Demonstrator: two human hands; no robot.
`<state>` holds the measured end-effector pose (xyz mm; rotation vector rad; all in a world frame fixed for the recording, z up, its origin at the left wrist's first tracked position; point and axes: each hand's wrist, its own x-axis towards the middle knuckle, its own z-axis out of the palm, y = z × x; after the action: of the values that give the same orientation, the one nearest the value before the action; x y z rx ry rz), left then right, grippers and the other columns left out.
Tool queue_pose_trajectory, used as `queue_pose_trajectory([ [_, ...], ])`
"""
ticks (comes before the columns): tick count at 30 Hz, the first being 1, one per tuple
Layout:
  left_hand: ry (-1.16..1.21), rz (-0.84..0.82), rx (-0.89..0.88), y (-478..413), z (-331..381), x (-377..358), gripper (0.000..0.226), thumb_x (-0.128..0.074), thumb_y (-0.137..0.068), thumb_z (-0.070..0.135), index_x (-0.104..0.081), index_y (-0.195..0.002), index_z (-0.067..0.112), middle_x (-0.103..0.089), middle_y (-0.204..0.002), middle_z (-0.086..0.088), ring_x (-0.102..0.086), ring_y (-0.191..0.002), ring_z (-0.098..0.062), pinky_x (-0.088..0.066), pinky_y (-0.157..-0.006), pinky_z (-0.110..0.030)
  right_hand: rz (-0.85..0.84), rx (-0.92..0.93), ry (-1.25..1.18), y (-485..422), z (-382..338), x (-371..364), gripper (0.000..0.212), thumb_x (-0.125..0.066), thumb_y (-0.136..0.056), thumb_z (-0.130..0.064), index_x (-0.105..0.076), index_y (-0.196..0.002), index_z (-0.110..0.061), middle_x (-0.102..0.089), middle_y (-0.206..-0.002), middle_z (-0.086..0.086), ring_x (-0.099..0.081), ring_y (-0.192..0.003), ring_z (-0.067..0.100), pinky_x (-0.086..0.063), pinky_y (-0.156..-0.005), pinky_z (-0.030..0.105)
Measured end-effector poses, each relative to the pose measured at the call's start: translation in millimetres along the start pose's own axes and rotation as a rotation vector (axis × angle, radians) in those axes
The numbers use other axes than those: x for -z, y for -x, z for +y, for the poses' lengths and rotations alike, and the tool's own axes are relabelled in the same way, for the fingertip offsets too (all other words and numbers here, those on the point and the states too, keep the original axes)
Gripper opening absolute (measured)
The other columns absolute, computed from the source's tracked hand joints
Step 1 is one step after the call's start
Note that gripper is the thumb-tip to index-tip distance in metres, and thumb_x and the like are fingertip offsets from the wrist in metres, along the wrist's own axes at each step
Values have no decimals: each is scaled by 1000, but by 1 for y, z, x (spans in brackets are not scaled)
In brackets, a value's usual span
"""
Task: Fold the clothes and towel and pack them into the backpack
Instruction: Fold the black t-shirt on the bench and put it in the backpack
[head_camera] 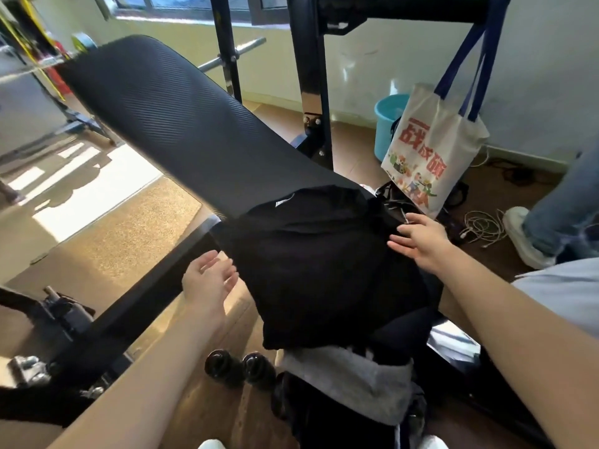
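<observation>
A black garment (317, 264) lies spread on the low end of the bench (168, 124), with a grey towel (350, 377) bunched just below it, so the folding step seems to be in hand. Both hands are open and hold nothing. The left hand (207, 280) is just beside the garment's left edge and the right hand (421, 241) has straight fingers at its right edge. The next move probably calls for taking one edge and laying it over the middle.

The black folded garment (317, 264) covers the near end of the black ribbed padded tabletop (168, 124) and part of the grey towel (350, 380). The dark fabric backpack (311, 426) beneath is cut off by the bottom edge.
</observation>
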<state>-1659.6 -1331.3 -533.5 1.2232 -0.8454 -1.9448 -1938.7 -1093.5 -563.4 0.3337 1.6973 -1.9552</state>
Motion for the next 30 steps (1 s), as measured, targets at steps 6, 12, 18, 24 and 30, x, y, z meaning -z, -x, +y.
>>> queue_pose_trajectory([
  [6,-439,-60,-243,-8,-30,-3,60,-68,-96,11,-42,-150,22,-46,-151,0,-53,-129,-20,-52,-105,-47,-86,515,849,-23,20,2,64,-78,-83,-15,-54,-141,-28,-56,-124,6,-65,-109,31,-57,-93,51],
  [12,-542,-114,-323,-27,-24,-3,70,-71,-95,20,-34,-154,25,-45,-153,2,-55,-128,-21,-50,-107,-49,-53,645,1221,-41,-5,-34,75,-66,-82,-2,-44,-148,-31,-51,-144,7,-53,-128,28,-43,-111,45],
  [18,-461,-30,-352,-44,-22,-13,40,-72,-94,23,-58,-132,24,-65,-127,-2,-62,-118,-23,-51,-106,-51,173,528,729,-42,-35,-52,23,-55,-85,-1,-70,-85,-20,-67,-85,3,-65,-68,21,-55,-59,31],
  [24,-438,133,-405,-49,-21,-11,14,-72,-94,26,-69,-106,21,-68,-108,2,-65,-101,-16,-56,-99,-47,81,242,17,-59,-72,-87,26,-51,-92,12,-65,-96,-9,-58,-118,9,-66,-98,24,-61,-65,25],
  [30,-353,196,-321,-53,-22,-8,38,-64,-96,41,-53,-125,19,-58,-124,-3,-59,-113,-22,-53,-100,-40,45,585,625,-42,-41,-86,48,-61,-88,3,-63,-132,-16,-60,-130,2,-56,-117,12,-43,-99,14],
])
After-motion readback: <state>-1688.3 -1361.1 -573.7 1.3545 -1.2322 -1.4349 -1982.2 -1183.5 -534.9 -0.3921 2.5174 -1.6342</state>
